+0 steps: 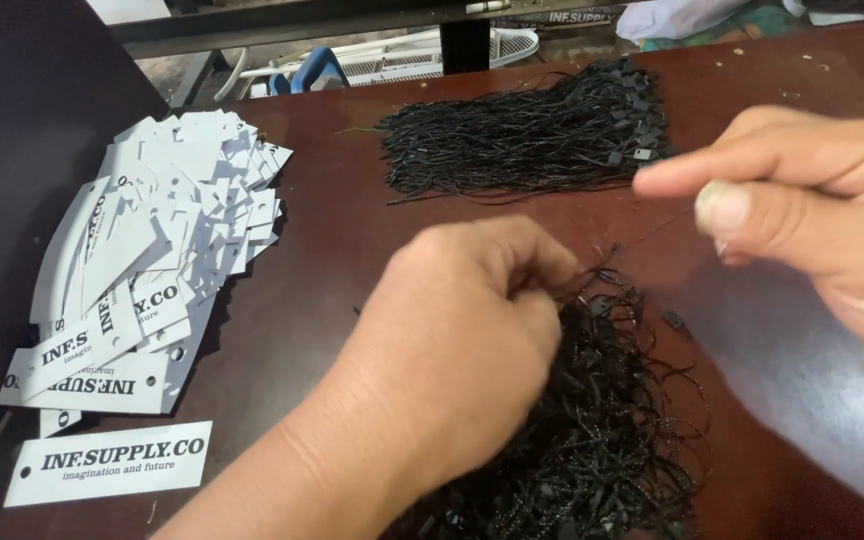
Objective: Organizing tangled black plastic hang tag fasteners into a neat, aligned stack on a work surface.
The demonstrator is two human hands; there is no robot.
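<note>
A loose heap of black string loops (602,430), each fitted with a small black plastic clasp, lies on the dark brown bench (332,250) directly under and to the right of the left hand (462,340). The left hand's grip is pressed together on the top of the heap, the fingers curled into the strands. A single thin string (652,232) is pinched between thumb and forefinger of the right hand (802,200) and runs down toward the heap. The strings are judged very light, limp and prone to tangling, so one strand is best taken near its clasp, where something stiff offers purchase, while the rest is held down. A second, neater bundle of strings (522,140) lies farther back on the bench, and a fanned pile of white card tags (152,260) rests to the left.
</note>
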